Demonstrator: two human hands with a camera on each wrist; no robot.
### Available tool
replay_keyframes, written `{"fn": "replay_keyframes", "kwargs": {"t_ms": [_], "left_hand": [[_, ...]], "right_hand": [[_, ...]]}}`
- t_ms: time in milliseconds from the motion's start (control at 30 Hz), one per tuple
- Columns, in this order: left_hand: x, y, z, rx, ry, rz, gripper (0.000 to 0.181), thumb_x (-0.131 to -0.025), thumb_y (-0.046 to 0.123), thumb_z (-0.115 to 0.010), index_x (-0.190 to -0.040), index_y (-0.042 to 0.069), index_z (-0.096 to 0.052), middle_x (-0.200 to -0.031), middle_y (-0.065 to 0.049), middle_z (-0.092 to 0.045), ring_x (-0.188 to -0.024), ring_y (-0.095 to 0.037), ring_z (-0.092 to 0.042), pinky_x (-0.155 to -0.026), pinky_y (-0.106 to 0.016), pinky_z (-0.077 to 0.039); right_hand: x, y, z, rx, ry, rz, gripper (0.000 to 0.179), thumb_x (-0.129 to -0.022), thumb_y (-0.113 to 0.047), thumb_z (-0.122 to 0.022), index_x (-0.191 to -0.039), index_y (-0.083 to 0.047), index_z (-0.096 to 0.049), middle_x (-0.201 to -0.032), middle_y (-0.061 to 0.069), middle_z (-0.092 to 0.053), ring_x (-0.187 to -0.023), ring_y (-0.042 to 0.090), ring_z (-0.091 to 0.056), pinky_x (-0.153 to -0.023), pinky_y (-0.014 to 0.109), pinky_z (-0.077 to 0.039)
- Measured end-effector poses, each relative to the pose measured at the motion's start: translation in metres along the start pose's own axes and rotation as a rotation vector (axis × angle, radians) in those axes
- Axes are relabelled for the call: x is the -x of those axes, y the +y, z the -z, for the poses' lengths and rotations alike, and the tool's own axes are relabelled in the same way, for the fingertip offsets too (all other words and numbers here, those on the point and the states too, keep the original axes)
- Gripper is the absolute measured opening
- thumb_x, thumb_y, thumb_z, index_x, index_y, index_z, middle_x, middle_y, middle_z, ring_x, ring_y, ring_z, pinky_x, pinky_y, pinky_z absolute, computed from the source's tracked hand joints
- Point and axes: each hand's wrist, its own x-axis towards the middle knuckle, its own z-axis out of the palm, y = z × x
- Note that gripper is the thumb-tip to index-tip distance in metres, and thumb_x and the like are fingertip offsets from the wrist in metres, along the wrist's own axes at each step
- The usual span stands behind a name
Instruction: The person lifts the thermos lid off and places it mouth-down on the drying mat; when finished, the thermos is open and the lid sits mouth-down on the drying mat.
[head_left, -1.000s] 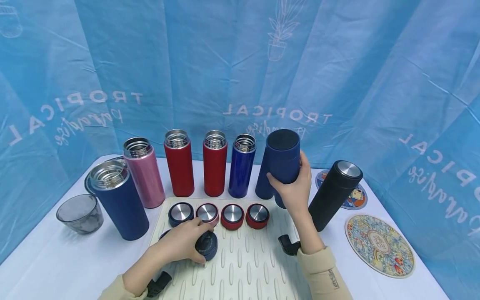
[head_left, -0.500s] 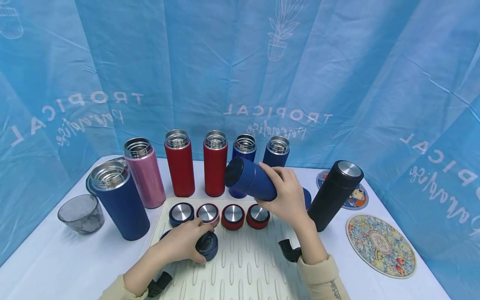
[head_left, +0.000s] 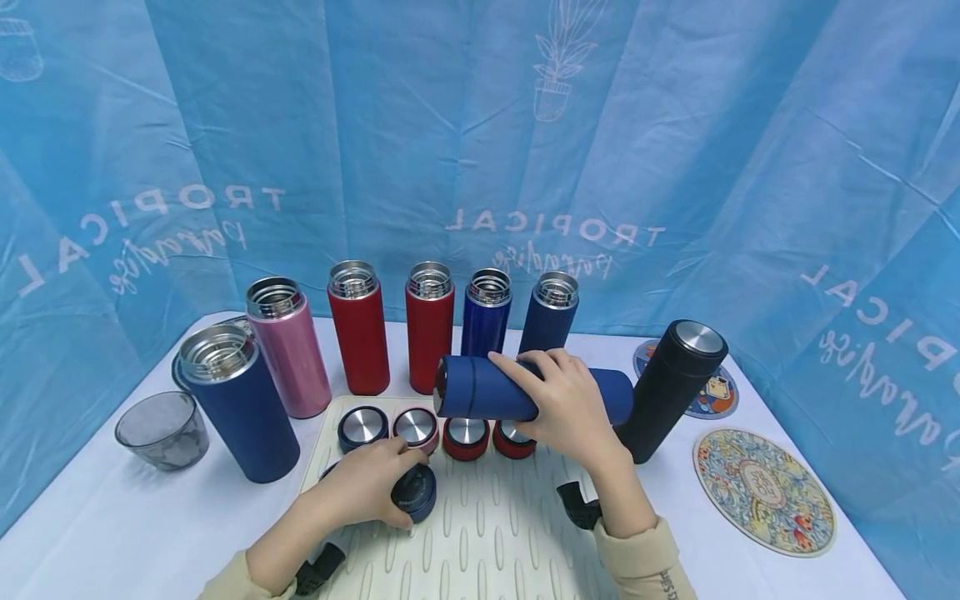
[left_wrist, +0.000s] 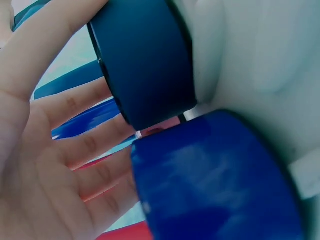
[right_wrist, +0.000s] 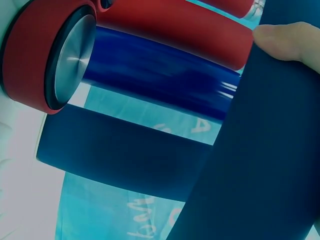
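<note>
My right hand (head_left: 566,408) holds a navy blue flask (head_left: 480,389) around its middle. It lies level in the air, its dark end pointing left and a seam near that end. In the right wrist view the same flask (right_wrist: 250,150) spans the right side, my thumb across it. On the mat, my left hand (head_left: 367,482) grips a dark blue lid (head_left: 414,490) between thumb and fingers. The left wrist view shows that lid (left_wrist: 145,55) between them, with a brighter blue lid (left_wrist: 215,185) nearer the camera. The hand partly hides the second lid in the head view.
Lids in blue, pink (head_left: 416,427) and red (head_left: 465,435) line the cream mat (head_left: 480,550). Open flasks stand behind: navy (head_left: 243,417), pink (head_left: 294,358), red (head_left: 358,342), blue (head_left: 483,329). A capped black flask (head_left: 667,392), a glass bowl (head_left: 162,433) and a round coaster (head_left: 763,492) flank them.
My right hand has tipped the navy flask from upright to level, its end swinging left and down over the red lids. My left hand has stayed on its lid.
</note>
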Motion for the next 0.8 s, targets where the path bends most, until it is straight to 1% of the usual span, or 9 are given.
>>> {"fn": "replay_keyframes", "kwargs": {"t_ms": [100, 200, 267, 400, 500, 533, 600, 700, 800], "left_hand": [[-0.001, -0.001, 0.005, -0.008, 0.002, 0.007, 0.071, -0.052, 0.039, -0.087, -0.113, 0.011, -0.063, -0.106, -0.010, -0.061, -0.095, -0.027, -0.058, -0.081, -0.047, -0.049], [-0.003, -0.001, 0.015, -0.008, 0.024, 0.037, 0.074, -0.053, 0.043, -0.087, -0.116, 0.012, -0.063, -0.111, -0.010, -0.062, -0.099, -0.029, -0.058, -0.083, -0.050, -0.049], [-0.005, -0.001, 0.024, 0.005, 0.064, 0.058, 0.075, -0.054, 0.044, -0.086, -0.118, 0.014, -0.061, -0.111, -0.009, -0.062, -0.099, -0.028, -0.059, -0.083, -0.050, -0.049], [-0.009, -0.004, 0.041, 0.060, 0.184, 0.040, 0.085, -0.055, 0.043, -0.086, -0.128, 0.015, -0.052, -0.115, -0.009, -0.058, -0.102, -0.028, -0.057, -0.081, -0.050, -0.050], [-0.013, -0.007, 0.048, 0.164, 0.252, 0.007, 0.094, -0.057, 0.039, -0.086, -0.138, 0.022, -0.040, -0.125, -0.009, -0.049, -0.108, -0.028, -0.053, -0.078, -0.049, -0.051], [-0.014, -0.007, 0.048, 0.209, 0.266, -0.001, 0.097, -0.058, 0.038, -0.086, -0.140, 0.024, -0.036, -0.130, -0.009, -0.045, -0.111, -0.029, -0.051, -0.079, -0.050, -0.051], [-0.019, -0.007, 0.047, 0.328, 0.288, -0.043, 0.098, -0.060, 0.034, -0.086, -0.141, 0.027, -0.032, -0.136, -0.009, -0.037, -0.114, -0.030, -0.048, -0.080, -0.049, -0.051], [-0.025, -0.005, 0.044, 0.508, 0.309, -0.134, 0.091, -0.063, 0.024, -0.085, -0.139, 0.023, -0.036, -0.141, -0.007, -0.031, -0.121, -0.031, -0.043, -0.086, -0.048, -0.049], [-0.029, -0.002, 0.041, 0.628, 0.316, -0.202, 0.081, -0.066, 0.014, -0.083, -0.135, 0.018, -0.042, -0.140, -0.007, -0.033, -0.123, -0.031, -0.041, -0.090, -0.045, -0.047]], "right_hand": [[0.000, -0.001, 0.000, 0.018, -0.019, 0.010, 0.091, -0.056, -0.030, -0.086, -0.137, -0.032, -0.044, -0.113, 0.007, -0.059, -0.100, 0.028, -0.051, -0.086, 0.048, -0.045], [0.000, -0.002, -0.001, 0.034, -0.044, 0.010, 0.092, -0.056, -0.032, -0.087, -0.137, -0.033, -0.043, -0.113, 0.007, -0.059, -0.101, 0.028, -0.051, -0.086, 0.047, -0.045], [0.000, -0.002, -0.001, 0.036, -0.057, 0.005, 0.092, -0.056, -0.034, -0.087, -0.137, -0.033, -0.043, -0.114, 0.007, -0.059, -0.102, 0.028, -0.051, -0.086, 0.047, -0.045], [0.000, -0.004, -0.002, 0.039, -0.079, -0.002, 0.092, -0.056, -0.035, -0.087, -0.137, -0.034, -0.042, -0.115, 0.006, -0.058, -0.102, 0.028, -0.050, -0.087, 0.047, -0.045], [0.000, -0.005, -0.003, 0.044, -0.095, -0.003, 0.093, -0.056, -0.036, -0.087, -0.137, -0.034, -0.042, -0.115, 0.006, -0.058, -0.102, 0.027, -0.050, -0.087, 0.047, -0.045], [0.001, -0.005, -0.003, 0.044, -0.098, -0.002, 0.094, -0.056, -0.036, -0.087, -0.137, -0.034, -0.042, -0.115, 0.006, -0.059, -0.102, 0.027, -0.050, -0.087, 0.048, -0.045], [0.001, -0.006, -0.003, 0.048, -0.105, 0.002, 0.094, -0.055, -0.037, -0.088, -0.137, -0.034, -0.042, -0.115, 0.006, -0.059, -0.102, 0.027, -0.051, -0.087, 0.047, -0.045], [0.001, -0.007, -0.004, 0.054, -0.109, 0.016, 0.094, -0.055, -0.036, -0.087, -0.137, -0.034, -0.042, -0.114, 0.005, -0.060, -0.101, 0.027, -0.052, -0.086, 0.047, -0.045], [0.001, -0.008, -0.005, 0.053, -0.111, 0.026, 0.093, -0.056, -0.035, -0.087, -0.137, -0.033, -0.043, -0.113, 0.005, -0.060, -0.100, 0.026, -0.052, -0.085, 0.046, -0.046]]}}
